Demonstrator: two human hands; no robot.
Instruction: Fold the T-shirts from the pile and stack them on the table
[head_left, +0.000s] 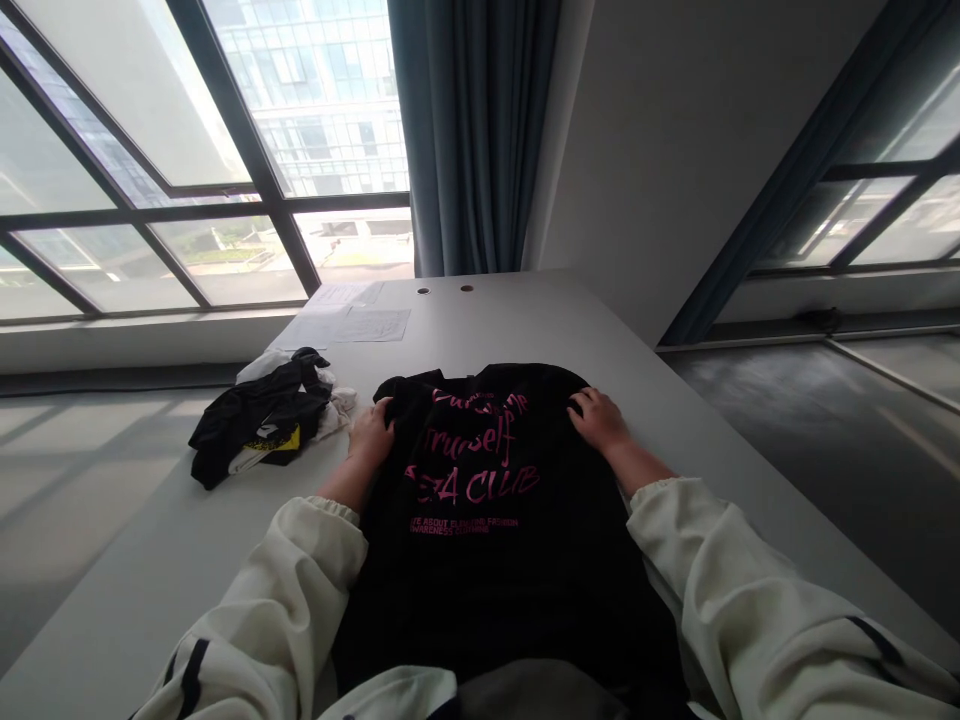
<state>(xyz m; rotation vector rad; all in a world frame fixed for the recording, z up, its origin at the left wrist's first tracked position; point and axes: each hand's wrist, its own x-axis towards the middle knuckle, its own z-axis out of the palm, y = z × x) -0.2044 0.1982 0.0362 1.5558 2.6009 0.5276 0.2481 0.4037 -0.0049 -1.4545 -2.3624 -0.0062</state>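
Observation:
A black T-shirt (495,585) with pink lettering lies spread out in front of me, its neck end pointing away and its lower part reaching towards my body. My left hand (373,432) has its fingers curled over the shirt's left edge near the shoulder. On the opposite edge, at about the same height, my right hand (600,420) grips the fabric with fingers bent. Some cloth near the collar and left shoulder is bunched, and part of the top line of print is folded out of sight.
A heap of crumpled clothes (259,415), black, white and yellow, sits on the white table (517,320) to the left. Sheets of paper (371,324) lie farther back near two round holes. Windows (330,110) and a blue-grey curtain (472,140) stand beyond the far end.

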